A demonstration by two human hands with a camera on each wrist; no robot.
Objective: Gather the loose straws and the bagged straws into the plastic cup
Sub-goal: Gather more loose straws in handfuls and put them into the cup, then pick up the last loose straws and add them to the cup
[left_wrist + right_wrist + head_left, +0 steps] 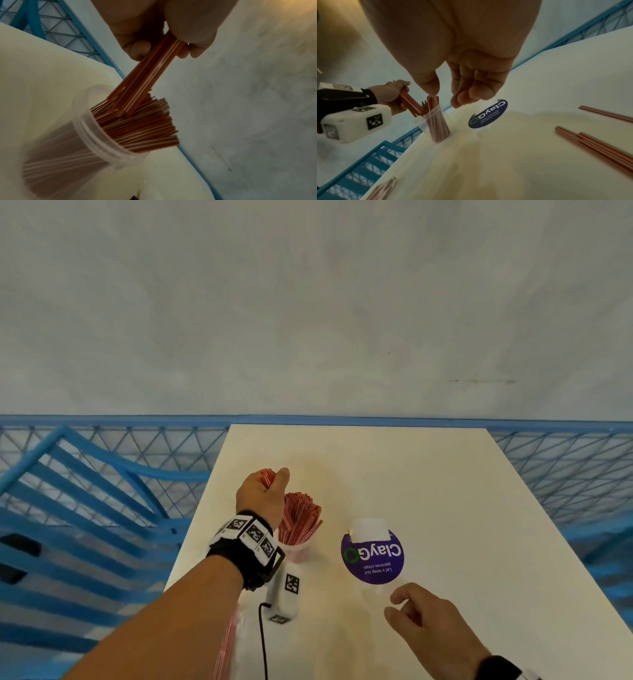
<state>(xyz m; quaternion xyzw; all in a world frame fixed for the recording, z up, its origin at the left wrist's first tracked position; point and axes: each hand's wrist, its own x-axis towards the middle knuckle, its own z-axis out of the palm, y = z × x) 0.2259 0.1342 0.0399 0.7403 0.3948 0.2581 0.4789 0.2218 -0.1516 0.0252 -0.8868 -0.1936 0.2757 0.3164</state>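
Observation:
A clear plastic cup point(297, 550) stands on the white table point(411, 474), packed with red straws point(300, 517) that fan out above its rim. My left hand point(270, 484) hovers over the cup and grips a small bundle of red straws point(145, 75), whose lower ends touch the tops of the straws in the cup point(106, 135). My right hand point(400, 607) hangs near the front of the table, fingers loosely curled and holding nothing. Loose straws point(599, 148) lie on the table to the right. A bag of straws point(226, 642) lies at the front left, partly under my left forearm.
A purple round "ClayGo" sign point(372, 556) with a white tab stands just right of the cup. A blue mesh fence point(565, 453) runs behind the table, and a blue slatted chair point(85, 508) stands to the left. The table ends close to the cup's left side.

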